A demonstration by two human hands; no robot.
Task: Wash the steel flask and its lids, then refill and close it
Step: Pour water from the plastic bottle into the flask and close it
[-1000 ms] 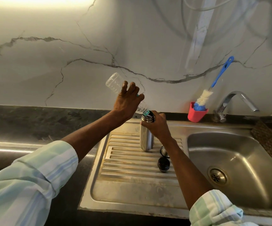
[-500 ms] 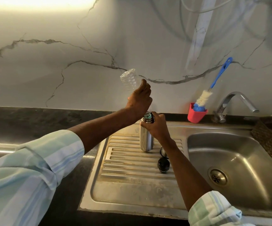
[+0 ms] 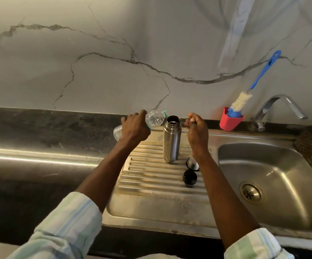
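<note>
Right forearm hides part of steel lid [image 3: 192, 163].

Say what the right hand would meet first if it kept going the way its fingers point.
The right hand points away from the person toward the back wall; likely the dark counter ledge first, though depth is unclear.

Open flask [image 3: 172, 139] upright on drainboard [image 3: 151, 186]

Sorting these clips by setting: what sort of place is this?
Most likely a home kitchen: a steel sink with ridged drainboard, a tap against a marble-look wall, and a bottle brush in a red holder.
</note>
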